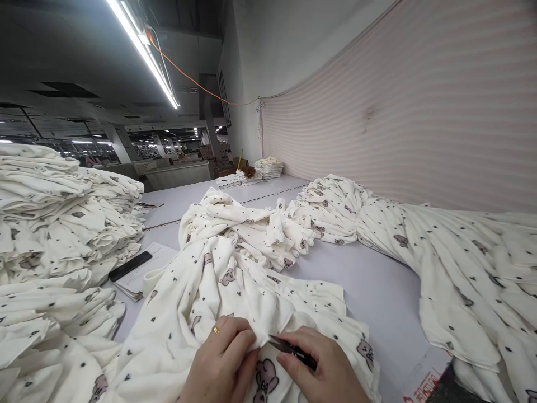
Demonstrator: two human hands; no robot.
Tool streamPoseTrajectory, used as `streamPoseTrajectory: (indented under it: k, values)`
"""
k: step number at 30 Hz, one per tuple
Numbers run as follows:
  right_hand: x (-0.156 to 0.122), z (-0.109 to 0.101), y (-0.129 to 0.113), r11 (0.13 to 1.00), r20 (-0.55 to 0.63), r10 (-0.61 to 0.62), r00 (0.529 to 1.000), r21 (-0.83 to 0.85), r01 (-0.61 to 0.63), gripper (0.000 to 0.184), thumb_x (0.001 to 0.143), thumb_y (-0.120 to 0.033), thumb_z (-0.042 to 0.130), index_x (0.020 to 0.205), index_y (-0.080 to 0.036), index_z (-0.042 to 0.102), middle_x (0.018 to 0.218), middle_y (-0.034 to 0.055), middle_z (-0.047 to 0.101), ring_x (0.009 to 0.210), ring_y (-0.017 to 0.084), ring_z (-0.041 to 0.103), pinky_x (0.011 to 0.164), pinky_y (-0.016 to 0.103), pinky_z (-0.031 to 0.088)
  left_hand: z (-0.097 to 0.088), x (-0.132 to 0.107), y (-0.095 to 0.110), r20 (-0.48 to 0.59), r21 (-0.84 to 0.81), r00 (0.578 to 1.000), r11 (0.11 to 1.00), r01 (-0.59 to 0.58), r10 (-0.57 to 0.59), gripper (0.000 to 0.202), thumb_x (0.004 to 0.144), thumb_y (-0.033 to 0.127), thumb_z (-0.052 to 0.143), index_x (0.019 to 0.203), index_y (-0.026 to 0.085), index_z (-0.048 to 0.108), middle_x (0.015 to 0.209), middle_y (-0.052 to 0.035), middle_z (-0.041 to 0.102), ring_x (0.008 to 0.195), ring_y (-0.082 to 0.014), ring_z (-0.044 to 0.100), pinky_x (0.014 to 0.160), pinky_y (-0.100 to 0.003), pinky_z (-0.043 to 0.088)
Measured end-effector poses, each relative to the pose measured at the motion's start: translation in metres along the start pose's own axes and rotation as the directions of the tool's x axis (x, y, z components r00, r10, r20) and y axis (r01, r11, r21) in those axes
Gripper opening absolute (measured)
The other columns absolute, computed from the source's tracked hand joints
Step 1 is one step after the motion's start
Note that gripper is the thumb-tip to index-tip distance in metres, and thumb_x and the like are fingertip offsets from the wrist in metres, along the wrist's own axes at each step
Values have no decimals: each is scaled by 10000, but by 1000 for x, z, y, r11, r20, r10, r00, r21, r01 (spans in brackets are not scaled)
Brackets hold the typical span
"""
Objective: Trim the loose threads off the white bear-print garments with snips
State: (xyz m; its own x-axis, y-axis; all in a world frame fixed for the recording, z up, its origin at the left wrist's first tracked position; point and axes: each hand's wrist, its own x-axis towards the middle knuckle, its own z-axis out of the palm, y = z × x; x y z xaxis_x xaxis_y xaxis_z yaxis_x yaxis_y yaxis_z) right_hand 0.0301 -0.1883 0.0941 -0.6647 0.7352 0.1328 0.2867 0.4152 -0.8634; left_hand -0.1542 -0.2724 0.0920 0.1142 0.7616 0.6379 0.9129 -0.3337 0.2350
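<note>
A white garment (235,302) printed with small dark marks and pink-grey bears lies in front of me on the pale table (377,291). My left hand (222,361), with a gold ring on one finger, pinches a fold of this fabric, fingers closed. Close beside it, my right hand (323,369) grips small dark thread snips (289,347), whose tips touch the fabric right at the fold held by the left fingers.
A tall stack of folded garments of the same print (62,212) stands at the left. More of them are heaped along the right (461,263) by a striped wall. A dark flat object on papers (130,266) lies left of centre. Small folded piles (268,167) sit far back.
</note>
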Motion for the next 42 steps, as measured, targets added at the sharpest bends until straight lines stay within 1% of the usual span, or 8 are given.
streamPoseTrajectory:
  k: [10,13,17,21,25,30,37,42]
  values:
    - [1,7,0,998,-55,-53,997,18,54,172,851,-271,602,956,-252,737,875,35,714,821,216,663,723,286,506,-6,-2,3,-44,-22,999,1000,5,-6,212,846,16,487,916,210,536,885,-64,601,803,-194,541,722,-309,462]
    - [3,14,0,996,-143,-65,988,56,74,177,843,-281,611,992,-237,695,919,39,696,848,211,651,726,273,506,-11,-2,0,32,-136,985,976,170,-167,111,879,113,508,878,214,553,865,-43,634,796,-189,582,719,-289,469]
    - [14,29,-6,989,-203,-130,971,46,142,78,870,-274,570,879,-219,624,824,18,637,763,182,613,652,250,465,-23,5,-5,326,-344,792,715,608,-516,189,901,399,533,878,219,587,792,-2,635,773,-187,606,695,-264,474]
    - [23,40,-10,979,-253,-149,956,96,178,135,919,-298,513,843,-217,590,759,2,609,683,156,583,593,231,437,-30,8,-8,421,-445,702,544,711,-574,271,914,463,481,934,218,594,851,-1,638,858,-200,591,799,-300,451]
    - [22,48,-11,936,-262,-299,918,106,335,160,838,-262,630,994,-228,649,951,36,654,808,173,632,712,239,479,-28,3,-9,386,-483,745,569,666,-545,288,924,469,446,893,208,565,792,2,609,804,-193,570,767,-300,438]
    - [21,54,-15,970,-252,-206,945,72,230,128,875,-261,531,806,-204,623,704,4,630,662,158,588,601,232,439,-24,-5,-7,378,-474,787,629,617,-487,236,879,420,538,1011,225,553,838,4,602,841,-195,578,779,-288,446]
    - [20,49,-21,959,-248,-77,966,246,140,283,936,-425,450,784,-200,529,701,0,606,642,148,557,579,233,429,-29,1,-3,403,-449,746,595,666,-531,223,867,407,564,979,248,674,1037,-19,700,1032,-250,591,930,-344,418]
    - [15,46,-21,956,-202,-151,968,220,195,154,847,-309,600,954,-211,649,887,30,694,819,185,634,715,253,465,-29,-1,-4,387,-441,710,558,702,-588,303,850,434,568,1047,232,677,1005,-46,699,1028,-272,597,958,-398,422]
